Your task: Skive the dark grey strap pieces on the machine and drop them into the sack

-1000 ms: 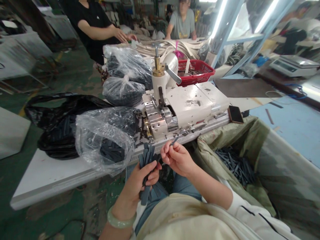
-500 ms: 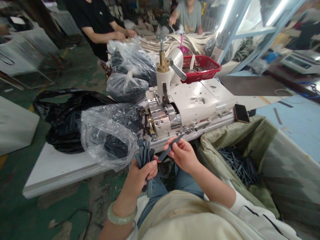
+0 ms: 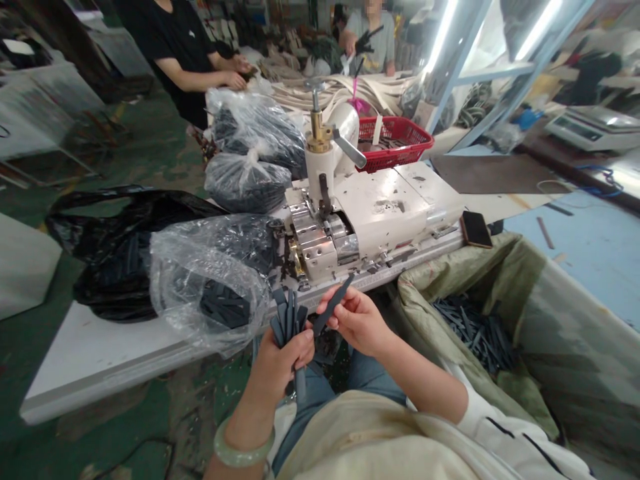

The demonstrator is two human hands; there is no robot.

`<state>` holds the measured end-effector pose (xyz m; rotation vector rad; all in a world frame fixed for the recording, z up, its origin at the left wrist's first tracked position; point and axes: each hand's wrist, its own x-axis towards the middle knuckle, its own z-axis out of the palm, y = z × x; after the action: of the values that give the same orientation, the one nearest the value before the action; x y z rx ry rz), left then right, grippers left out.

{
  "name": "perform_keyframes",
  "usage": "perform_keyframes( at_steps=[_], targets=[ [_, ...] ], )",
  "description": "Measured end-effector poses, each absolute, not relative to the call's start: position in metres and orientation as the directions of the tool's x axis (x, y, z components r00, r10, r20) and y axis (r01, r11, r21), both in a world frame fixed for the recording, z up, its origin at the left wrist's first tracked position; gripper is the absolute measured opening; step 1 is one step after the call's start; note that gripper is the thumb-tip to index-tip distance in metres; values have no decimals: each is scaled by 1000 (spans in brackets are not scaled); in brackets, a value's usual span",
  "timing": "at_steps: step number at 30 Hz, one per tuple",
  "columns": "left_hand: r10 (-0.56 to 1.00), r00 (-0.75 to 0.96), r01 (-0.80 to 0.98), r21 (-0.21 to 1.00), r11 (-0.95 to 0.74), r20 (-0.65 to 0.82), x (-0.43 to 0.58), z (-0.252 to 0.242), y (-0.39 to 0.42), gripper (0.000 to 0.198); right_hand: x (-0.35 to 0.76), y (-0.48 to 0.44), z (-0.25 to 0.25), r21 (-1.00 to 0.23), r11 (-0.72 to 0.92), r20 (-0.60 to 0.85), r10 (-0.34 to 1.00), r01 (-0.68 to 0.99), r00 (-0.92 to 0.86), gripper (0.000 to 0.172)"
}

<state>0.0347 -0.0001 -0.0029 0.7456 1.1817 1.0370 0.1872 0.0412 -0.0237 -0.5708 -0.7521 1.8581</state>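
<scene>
"What are you holding?"

"My left hand (image 3: 284,357) clasps a bundle of dark strips (image 3: 289,316); my right hand (image 3: 363,325) pinches a single strip (image 3: 331,309) just beside it, before the machine (image 3: 383,207)."

"How do they handle?"

"Light and bendy, I'd judge; best pinched mid-length. More lie in the sack (image 3: 417,283) at my right."
</scene>
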Motion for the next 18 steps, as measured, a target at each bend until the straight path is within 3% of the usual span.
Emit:
perform_keyframes(
  at_steps=[7, 12, 18],
  targets=[
    [920, 37, -224, 894, 387, -389, 22, -10, 8, 28, 183, 83, -19, -873, -214, -113, 963, -438, -245, 33],
    [931, -42, -276, 900, 337, -362, 11, -6, 8, 24, 181, 126, -14, -869, -255, -225, 967, -423, -122, 39],
    [927, -85, -306, 895, 326, -367, 6, -8, 8, 24, 180, 141, -13, -852, -252, -261, 964, -459, -46, 36]
  ],
)
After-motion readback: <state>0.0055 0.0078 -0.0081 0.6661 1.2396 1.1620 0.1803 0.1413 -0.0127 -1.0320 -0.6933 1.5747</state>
